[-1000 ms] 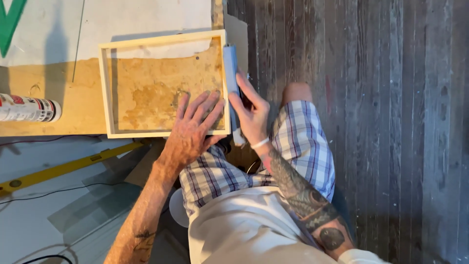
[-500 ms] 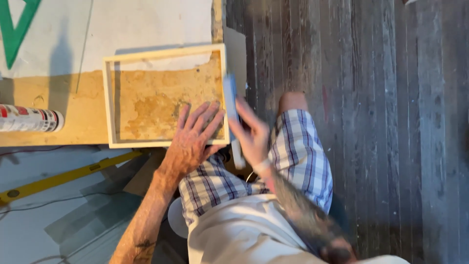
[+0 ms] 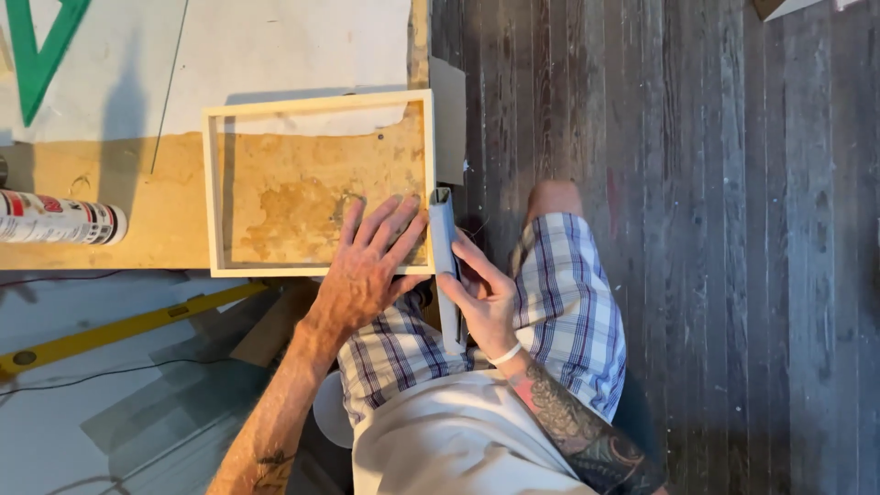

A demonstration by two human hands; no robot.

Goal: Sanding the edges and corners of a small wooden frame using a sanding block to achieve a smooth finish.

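Two hands on the job. Left hand [image 3: 367, 261] lies flat, fingers spread, on the near-right corner of the wooden frame [image 3: 317, 104], pinning it to the desk [image 3: 137, 211]. Its grip is open, palm down, closed around nothing.

Right hand [image 3: 486, 298] has its grip closed around a grey sanding block [image 3: 445, 247], fingers wrapped over the near half. The block lies against the outer face of the frame's right rail, touching it at the near end and overhanging past the near-right corner toward the person's lap.

Orientation: the block's long axis runs near-to-far, parallel to the right rail, with its far tip pointing away from the person. The frame lies flat, long axis left-to-right, open side up, near the desk's right edge.

Progress, as a judgement: the frame looks assembled, all four rails joined and square. The right rail's outer face is being worked; I cannot tell from the surface how much of it is finished. The far, left and near rails show no contact right now, so those look like what is left.

Around it: a sealant cartridge [image 3: 60, 220] lies on its side on the desk, well to the left. A yellow spirit level [image 3: 128, 316] lies below the desk's near edge. Dark plank floor [image 3: 715, 229] on the right.
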